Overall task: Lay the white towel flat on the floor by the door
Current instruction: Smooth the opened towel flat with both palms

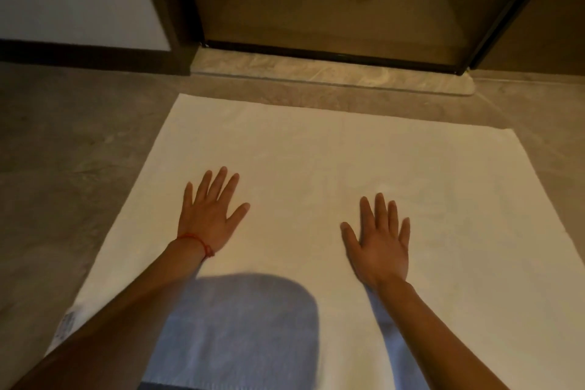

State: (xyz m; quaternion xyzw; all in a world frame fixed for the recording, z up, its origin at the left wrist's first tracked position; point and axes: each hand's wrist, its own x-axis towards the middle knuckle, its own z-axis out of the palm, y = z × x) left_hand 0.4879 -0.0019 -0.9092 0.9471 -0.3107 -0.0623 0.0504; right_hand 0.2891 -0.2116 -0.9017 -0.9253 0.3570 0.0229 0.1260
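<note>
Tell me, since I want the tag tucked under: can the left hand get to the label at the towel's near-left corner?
Probably yes: the left hand lies open on the towel, nothing between it and the label.

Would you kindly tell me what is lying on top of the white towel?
Both hands, the left hand and right hand, rest palms down, fingers spread, on the towel. What lies under the towel is covered.

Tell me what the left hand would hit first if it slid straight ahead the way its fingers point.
The left hand would cross bare white towel, then grey floor, and probably meet the marble threshold below the door first.
</note>
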